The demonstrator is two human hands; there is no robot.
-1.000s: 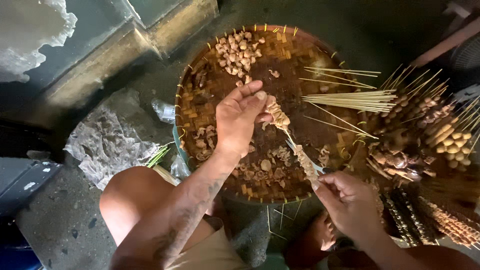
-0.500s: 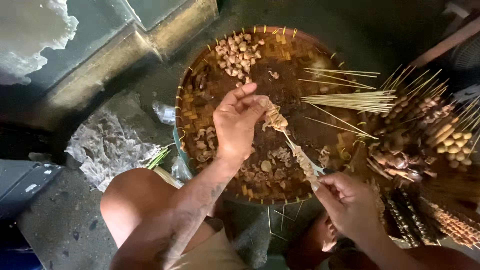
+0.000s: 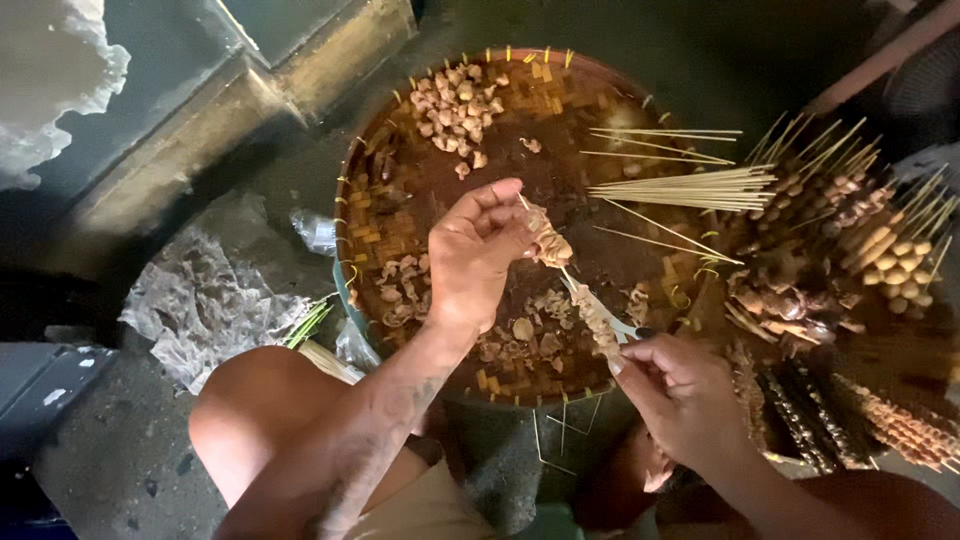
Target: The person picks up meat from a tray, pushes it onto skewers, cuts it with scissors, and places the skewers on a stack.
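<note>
One thin bamboo skewer strung with pale meat pieces [image 3: 575, 285] slants over the middle of a round woven bamboo tray [image 3: 400, 200]. The left hand [image 3: 475, 255] pinches the far end of the skewer, fingertips pressed together on a lump of meat there. The right hand [image 3: 680, 395] pinches the near end between thumb and forefinger, just beyond the tray's near rim. Both hands are closed on this one skewer.

On the tray lie two loose heaps of meat bits: one pale heap at the far side [image 3: 458, 110], one darker scatter near the middle and near side [image 3: 520, 335]. A bundle of bare bamboo sticks [image 3: 680, 188], too many to count, lies at the tray's right. Further right, finished skewers of meat and small round balls [image 3: 860, 250] are piled. Crumpled clear plastic [image 3: 195, 305] lies on the ground left of the tray.
</note>
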